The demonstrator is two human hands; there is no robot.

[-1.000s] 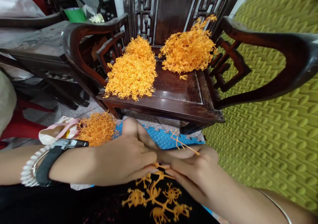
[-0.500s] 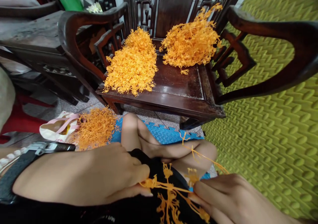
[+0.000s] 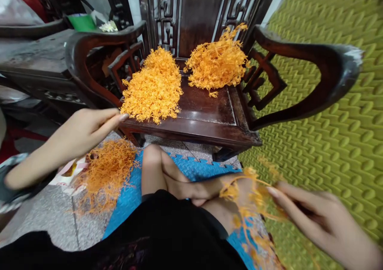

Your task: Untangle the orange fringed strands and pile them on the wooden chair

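My left hand [image 3: 86,130] reaches forward to the chair's front left corner, thumb and fingers pinched together. Its fingertips are at the left edge of a mound of small frilly orange pieces [image 3: 155,90]; whatever they hold, if anything, is hidden. On the other side, my right hand [image 3: 320,218] pinches a branched orange plastic sprig [image 3: 249,196], blurred by motion, which dangles over my knee and the mat. A second heap of orange sprigs [image 3: 217,64] lies on the right of the chair seat. Thin bare orange stems [image 3: 110,170] are piled on the floor at the left.
The dark wooden chair [image 3: 206,130] stands in front of my crossed legs, its armrests curving out on both sides. Blue foam mat [image 3: 125,206] lies beneath me. Textured yellow-green matting [image 3: 335,142] rises at the right. A white bag [image 3: 70,178] sits by the stem pile.
My left hand has moved from the sprig up and forward to the mound on the chair. My right hand has shifted right, still holding the sprig. The view has shifted slightly.
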